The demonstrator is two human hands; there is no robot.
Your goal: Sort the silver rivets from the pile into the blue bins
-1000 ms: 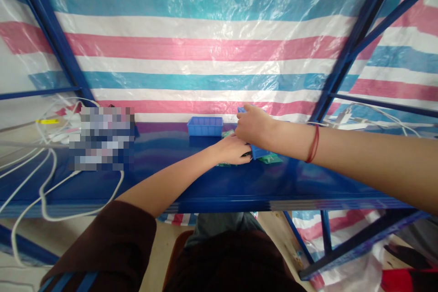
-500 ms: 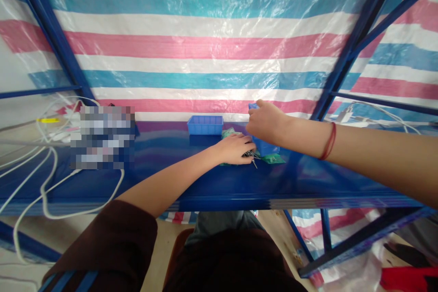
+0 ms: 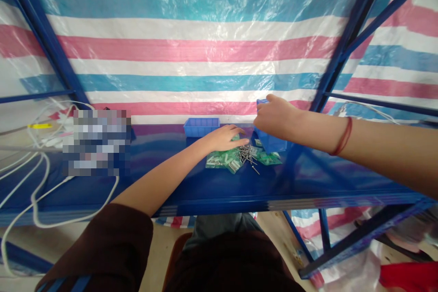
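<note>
My left hand (image 3: 228,138) is over the middle of the blue table, fingers apart, holding nothing. Just to its right lies a loose pile of thin metal screws or rivets (image 3: 247,154); their exact kind is too small to tell. Beneath and in front of the hand are green-and-clear plastic bags (image 3: 226,160) with small metal pieces inside. Another green bag (image 3: 270,158) lies right of the pile. My right hand (image 3: 275,116) grips the upper edge of a tilted blue plastic bin (image 3: 272,141), whose inside is mostly hidden.
A second blue bin (image 3: 201,127) stands at the back of the table (image 3: 164,182). White cables (image 3: 37,187) and a blurred-out object (image 3: 99,141) are on the left. Blue metal posts (image 3: 337,54) frame the striped sheet (image 3: 191,50) behind.
My left hand has lifted off the metal pieces and opened, uncovering the pile and the bags. My right hand still holds the tilted bin, slightly farther right in view.
</note>
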